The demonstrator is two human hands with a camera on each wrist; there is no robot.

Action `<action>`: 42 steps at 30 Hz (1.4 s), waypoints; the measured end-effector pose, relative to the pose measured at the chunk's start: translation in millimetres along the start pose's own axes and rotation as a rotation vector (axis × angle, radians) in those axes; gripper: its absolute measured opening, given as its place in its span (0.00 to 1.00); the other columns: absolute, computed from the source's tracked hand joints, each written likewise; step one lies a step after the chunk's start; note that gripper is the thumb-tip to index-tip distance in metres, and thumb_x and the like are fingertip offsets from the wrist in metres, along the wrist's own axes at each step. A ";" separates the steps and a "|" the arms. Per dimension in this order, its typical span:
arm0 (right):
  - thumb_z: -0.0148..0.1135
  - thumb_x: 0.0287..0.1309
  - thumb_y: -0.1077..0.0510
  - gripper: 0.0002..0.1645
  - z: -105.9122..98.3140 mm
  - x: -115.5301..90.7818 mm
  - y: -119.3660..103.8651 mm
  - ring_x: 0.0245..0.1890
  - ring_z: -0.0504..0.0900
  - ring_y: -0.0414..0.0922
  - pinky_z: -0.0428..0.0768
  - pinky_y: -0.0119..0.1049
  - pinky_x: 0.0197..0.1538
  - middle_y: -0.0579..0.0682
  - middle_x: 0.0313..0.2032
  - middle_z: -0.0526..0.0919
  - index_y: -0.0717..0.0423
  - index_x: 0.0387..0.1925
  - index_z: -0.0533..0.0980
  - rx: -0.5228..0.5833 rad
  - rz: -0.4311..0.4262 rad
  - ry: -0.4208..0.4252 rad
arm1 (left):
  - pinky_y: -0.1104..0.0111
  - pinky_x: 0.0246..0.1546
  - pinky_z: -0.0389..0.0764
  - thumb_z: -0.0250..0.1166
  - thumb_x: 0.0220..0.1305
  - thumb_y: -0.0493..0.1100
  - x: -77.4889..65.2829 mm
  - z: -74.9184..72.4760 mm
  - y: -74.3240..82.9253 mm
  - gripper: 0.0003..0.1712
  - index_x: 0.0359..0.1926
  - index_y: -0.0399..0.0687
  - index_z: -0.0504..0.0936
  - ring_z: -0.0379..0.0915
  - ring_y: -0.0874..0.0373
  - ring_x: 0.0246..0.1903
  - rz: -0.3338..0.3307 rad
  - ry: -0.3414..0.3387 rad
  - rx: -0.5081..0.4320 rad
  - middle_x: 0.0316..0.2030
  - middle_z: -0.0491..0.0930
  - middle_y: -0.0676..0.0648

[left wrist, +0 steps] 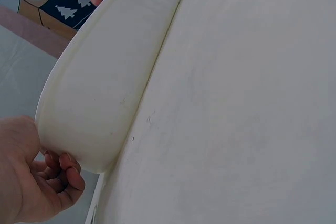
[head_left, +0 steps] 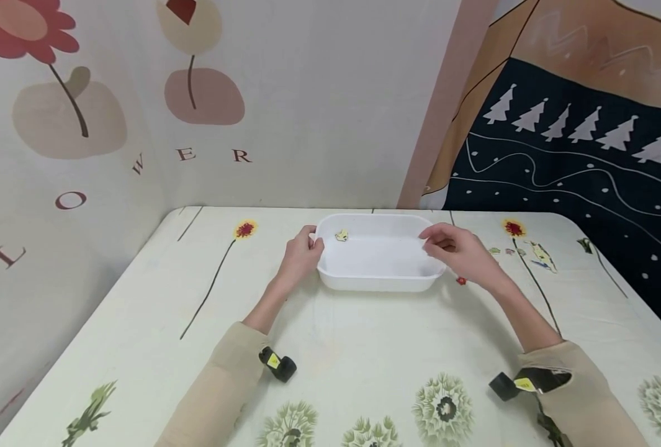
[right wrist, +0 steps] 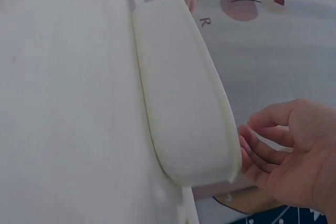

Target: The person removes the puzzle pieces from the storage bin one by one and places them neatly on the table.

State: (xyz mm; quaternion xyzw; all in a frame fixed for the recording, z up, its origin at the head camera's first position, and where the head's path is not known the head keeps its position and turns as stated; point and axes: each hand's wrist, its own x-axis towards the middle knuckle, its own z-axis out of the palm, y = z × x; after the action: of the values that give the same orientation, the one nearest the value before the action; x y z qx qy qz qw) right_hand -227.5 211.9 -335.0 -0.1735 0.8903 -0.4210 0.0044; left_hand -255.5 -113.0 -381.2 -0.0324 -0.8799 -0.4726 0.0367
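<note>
A white rectangular plastic tub (head_left: 380, 283) with rounded corners stands towards the back of the table. My left hand (head_left: 301, 254) grips its left end, thumb over the rim and fingers curled against the outside, as the left wrist view (left wrist: 39, 182) also shows. At the opposite end, my right hand (head_left: 460, 251) is held with loosely bent fingers over the rim. In the right wrist view its fingertips (right wrist: 244, 145) are right at the tub's edge, with no object seen between them. Inside the tub, a small yellowish piece (head_left: 342, 235) lies at the back left.
A small red piece (head_left: 461, 281) lies just right of the tub. Farther right are a yellow-and-blue cutout (head_left: 542, 256) and several tiny coloured pieces. A flower-print cloth (head_left: 358, 347) covers the table; printed curtains (head_left: 330, 112) hang behind it.
</note>
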 end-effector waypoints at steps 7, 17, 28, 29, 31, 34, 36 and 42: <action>0.60 0.69 0.63 0.15 27.5 21.7 -5.2 0.45 0.80 0.51 0.76 0.25 0.48 0.58 0.45 0.82 0.65 0.54 0.77 0.040 -0.037 -0.005 | 0.69 0.26 0.68 0.52 0.74 0.41 0.9 0.2 0.6 0.25 0.68 0.36 0.69 0.65 0.57 0.25 -0.012 -0.002 0.000 0.28 0.69 0.47; 0.61 0.68 0.63 0.17 56.1 45.1 -17.0 0.48 0.79 0.52 0.77 0.44 0.55 0.58 0.47 0.82 0.66 0.55 0.76 0.111 -0.030 -0.035 | 0.69 0.26 0.67 0.52 0.74 0.41 0.9 0.6 0.8 0.25 0.67 0.36 0.70 0.64 0.57 0.25 -0.008 0.005 0.008 0.28 0.68 0.48; 0.61 0.66 0.63 0.19 84.7 70.7 -32.5 0.51 0.80 0.54 0.77 0.45 0.57 0.59 0.48 0.82 0.67 0.56 0.76 0.157 0.020 -0.042 | 0.69 0.27 0.68 0.52 0.74 0.41 0.9 0.2 0.5 0.25 0.68 0.35 0.69 0.65 0.56 0.26 0.000 0.004 0.010 0.29 0.69 0.47; 0.61 0.66 0.64 0.18 87.5 74.1 -33.6 0.51 0.80 0.54 0.77 0.45 0.57 0.59 0.48 0.82 0.67 0.56 0.77 0.152 0.015 -0.047 | 0.69 0.27 0.68 0.52 0.74 0.41 0.8 0.1 0.3 0.25 0.67 0.35 0.70 0.64 0.56 0.26 0.001 0.005 0.011 0.29 0.69 0.47; 0.61 0.65 0.65 0.18 92.7 80.9 -35.2 0.51 0.80 0.54 0.77 0.45 0.57 0.60 0.48 0.82 0.68 0.55 0.77 0.138 0.006 -0.055 | 0.69 0.27 0.68 0.52 0.73 0.41 0.8 0.0 0.0 0.25 0.67 0.35 0.70 0.64 0.57 0.26 0.004 0.005 0.012 0.28 0.68 0.48; 0.61 0.64 0.66 0.18 99.1 89.9 -38.1 0.52 0.80 0.54 0.76 0.45 0.59 0.60 0.48 0.82 0.69 0.54 0.77 0.098 -0.014 -0.071 | 0.69 0.27 0.67 0.52 0.73 0.40 0.8 -0.2 -0.1 0.25 0.67 0.34 0.70 0.64 0.57 0.25 0.006 0.004 0.012 0.28 0.68 0.48; 0.61 0.64 0.67 0.17 102.1 95.4 -39.9 0.54 0.79 0.54 0.76 0.44 0.59 0.61 0.49 0.83 0.68 0.54 0.78 0.057 -0.021 -0.080 | 0.69 0.27 0.68 0.52 0.73 0.40 1.0 0.1 -0.1 0.25 0.67 0.35 0.70 0.64 0.57 0.25 0.004 0.001 0.009 0.28 0.68 0.48; 0.59 0.63 0.69 0.19 108.2 108.6 -42.5 0.56 0.79 0.55 0.77 0.43 0.58 0.60 0.53 0.83 0.66 0.56 0.79 -0.056 -0.038 -0.117 | 0.69 0.27 0.67 0.52 0.73 0.40 1.0 0.2 0.4 0.24 0.66 0.35 0.71 0.64 0.57 0.25 0.012 0.002 0.015 0.27 0.68 0.48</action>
State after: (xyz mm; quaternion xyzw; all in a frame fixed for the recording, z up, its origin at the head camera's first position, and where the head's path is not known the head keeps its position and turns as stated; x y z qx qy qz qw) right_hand -299.9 72.1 -357.9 -0.2147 0.8966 -0.3849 0.0433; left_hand -256.5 -112.7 -380.9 -0.0372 -0.8833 -0.4655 0.0405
